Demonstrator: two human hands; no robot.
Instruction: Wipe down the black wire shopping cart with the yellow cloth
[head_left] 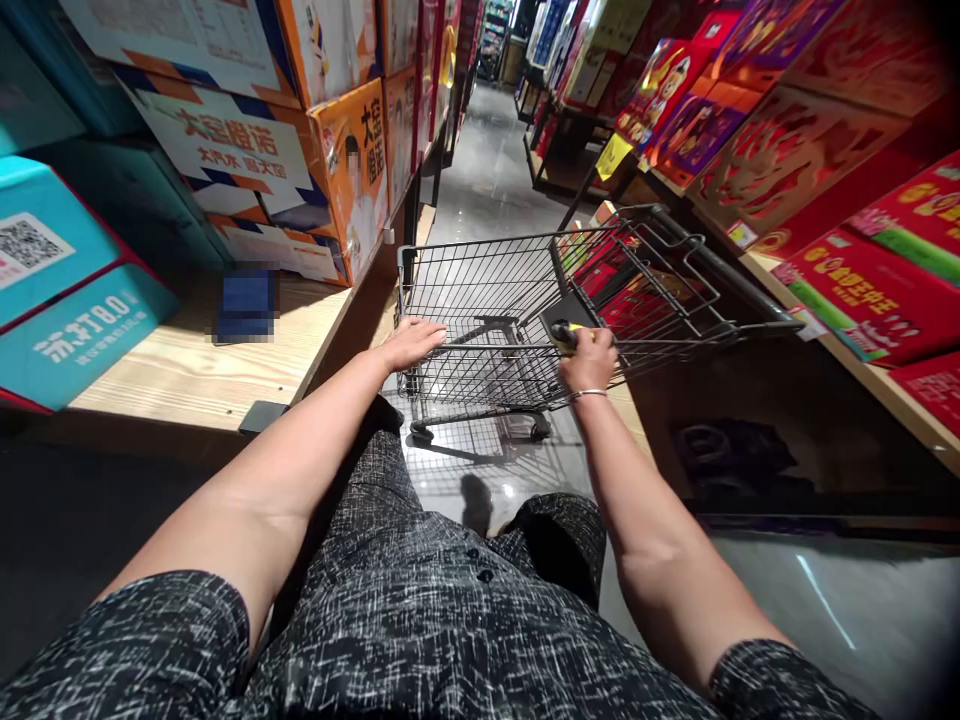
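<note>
A black wire shopping cart (pixel 480 275) stands in a shop aisle right in front of me, with nothing in its basket. My left hand (pixel 412 342) lies over the near left end of the cart's handle bar, fingers curled down on it. My right hand (pixel 587 360) is wrapped round the right end of the handle (pixel 564 335), where a yellow and black grip shows between the fingers. A thin bracelet sits on my right wrist.
A low wooden shelf (pixel 195 370) on the left carries teal boxes (pixel 64 290) and orange-and-white cartons (pixel 300 160). On the right, slanted shelves hold red gift boxes (pixel 862 290). The glossy grey aisle floor (pixel 487 170) runs straight ahead between them.
</note>
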